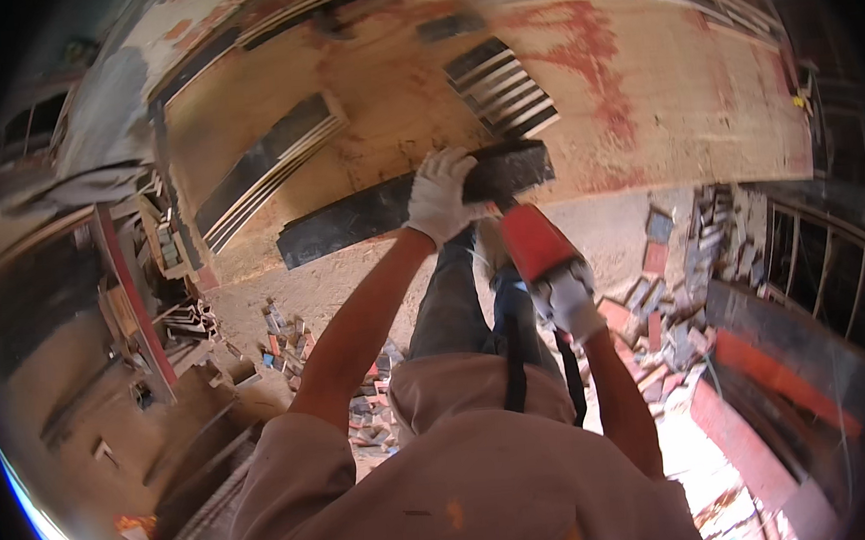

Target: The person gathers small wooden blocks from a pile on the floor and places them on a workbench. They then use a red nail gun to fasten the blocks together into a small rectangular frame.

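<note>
My left hand [439, 195], in a white glove, grips a long black-faced board [349, 221] near its middle, fingers over the top and thumb toward the near edge. The board lies slantwise along the near edge of a wooden worktable [662, 103]. In my right hand [569, 303], also gloved, is the grip of a red hand-held power tool [534, 243]. The tool's front end reaches the board's near edge, just right of my left hand. What its tip touches is too small to make out.
On the table, a stack of dark-faced strips [275, 166] lies left, and shorter dark strips [500, 87] lie beyond the board. Wood offcuts [655, 300] litter the floor on both sides of my legs. A red upright post [133, 296] stands left; a dark panel [788, 335] is at right.
</note>
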The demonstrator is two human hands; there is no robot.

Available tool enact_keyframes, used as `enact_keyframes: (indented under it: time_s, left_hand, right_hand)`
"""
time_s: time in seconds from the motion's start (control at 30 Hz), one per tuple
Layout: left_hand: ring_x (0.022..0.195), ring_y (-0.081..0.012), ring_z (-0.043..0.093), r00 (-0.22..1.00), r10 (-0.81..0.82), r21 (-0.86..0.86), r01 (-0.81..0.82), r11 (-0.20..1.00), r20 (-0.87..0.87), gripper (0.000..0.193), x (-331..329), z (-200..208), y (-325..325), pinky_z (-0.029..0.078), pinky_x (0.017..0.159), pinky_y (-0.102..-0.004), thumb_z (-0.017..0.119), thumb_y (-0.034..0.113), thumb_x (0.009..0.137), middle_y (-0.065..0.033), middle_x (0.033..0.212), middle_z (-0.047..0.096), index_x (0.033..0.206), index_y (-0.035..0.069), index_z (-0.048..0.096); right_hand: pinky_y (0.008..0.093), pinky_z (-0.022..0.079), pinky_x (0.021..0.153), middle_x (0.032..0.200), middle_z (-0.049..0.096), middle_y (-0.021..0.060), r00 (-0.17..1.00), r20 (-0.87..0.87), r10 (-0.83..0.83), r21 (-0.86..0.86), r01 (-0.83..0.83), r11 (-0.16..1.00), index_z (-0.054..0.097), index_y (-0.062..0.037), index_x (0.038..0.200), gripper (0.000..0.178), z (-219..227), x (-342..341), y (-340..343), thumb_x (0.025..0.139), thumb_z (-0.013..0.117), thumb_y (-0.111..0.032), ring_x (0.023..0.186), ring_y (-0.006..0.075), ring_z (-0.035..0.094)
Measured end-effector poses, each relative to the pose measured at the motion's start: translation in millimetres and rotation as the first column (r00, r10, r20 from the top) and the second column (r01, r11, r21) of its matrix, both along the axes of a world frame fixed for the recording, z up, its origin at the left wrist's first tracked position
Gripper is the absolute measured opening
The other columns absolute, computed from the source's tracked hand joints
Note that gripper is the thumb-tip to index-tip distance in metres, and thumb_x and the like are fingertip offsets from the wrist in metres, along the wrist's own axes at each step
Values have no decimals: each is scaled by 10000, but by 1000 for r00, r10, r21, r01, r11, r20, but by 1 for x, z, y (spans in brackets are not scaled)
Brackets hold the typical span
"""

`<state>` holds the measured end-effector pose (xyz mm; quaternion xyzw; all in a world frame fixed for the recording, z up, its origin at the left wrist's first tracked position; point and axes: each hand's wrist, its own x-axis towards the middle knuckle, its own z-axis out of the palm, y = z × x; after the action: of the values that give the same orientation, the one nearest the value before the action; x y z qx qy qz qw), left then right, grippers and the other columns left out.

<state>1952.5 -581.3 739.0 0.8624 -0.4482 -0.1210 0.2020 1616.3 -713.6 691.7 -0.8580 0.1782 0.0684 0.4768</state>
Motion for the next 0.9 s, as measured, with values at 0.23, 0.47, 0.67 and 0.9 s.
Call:
enact_keyframes:
  time_s: [0.23,0.47,0.67,0.9]
  left_hand:
    - [1365,-358,465,997,-63,91,65,994,-33,898,19,45,31,348,1170,-472,844,366,728,-177,1472,502,1480,44,472]
    - [1356,-342,509,975,179,190,-202,961,132,902,159,128,135,384,1187,-417,814,327,756,-194,1469,529,1528,60,430]
    - [1454,-392,391,966,188,370,-243,897,178,961,262,57,216,312,1221,-467,815,278,712,-201,1525,471,1543,57,385]
    - [1394,-409,441,962,110,351,-195,916,249,1011,266,43,190,370,1177,-470,876,268,662,-225,1459,503,1507,4,387]
  right_hand:
    - [373,539,963,1260,578,104,963,-261,-74,-35,68,997,480,-104,1323,618,19,-81,-5,799,802,-44,1130,222,624]
    - [373,528,982,1285,573,107,913,-378,-156,-103,125,987,461,-99,1355,665,34,-117,-3,792,812,-57,1155,225,613]
    - [372,519,998,1307,569,110,888,-422,-181,-117,144,983,445,-95,1382,705,43,-114,13,786,820,-68,1176,227,605]
    - [372,508,1016,1332,564,113,845,-458,-275,-118,249,961,426,-91,1414,753,52,-120,51,779,830,-81,1201,229,595]
